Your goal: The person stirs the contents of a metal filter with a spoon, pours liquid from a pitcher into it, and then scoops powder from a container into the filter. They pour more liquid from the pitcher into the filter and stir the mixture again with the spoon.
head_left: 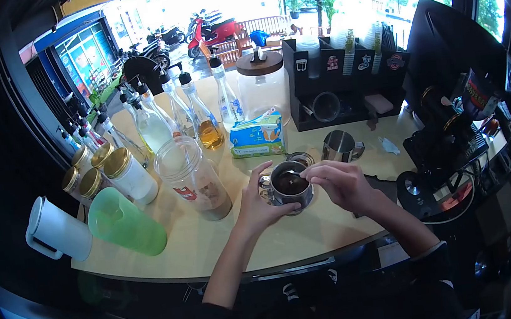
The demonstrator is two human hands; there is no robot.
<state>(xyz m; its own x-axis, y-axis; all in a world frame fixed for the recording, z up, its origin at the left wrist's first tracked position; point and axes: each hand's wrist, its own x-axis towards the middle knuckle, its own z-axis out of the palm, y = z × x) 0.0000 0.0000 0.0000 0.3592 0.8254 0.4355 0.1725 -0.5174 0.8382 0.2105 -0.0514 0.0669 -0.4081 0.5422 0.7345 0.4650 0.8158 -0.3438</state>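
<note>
Fingers of the left hand (pixel 257 209) are cradling a cup (pixel 293 197) just below mid-frame while the right hand (pixel 342 186) is pinching an apparent spoon (pixel 300 174), probably stirring, the next move calling for steadiness.

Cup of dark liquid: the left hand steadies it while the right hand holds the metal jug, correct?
Not quite. The head view shows the right hand pinched over the cup; the metal jug stands untouched. The left hand does steady the cup.
</note>
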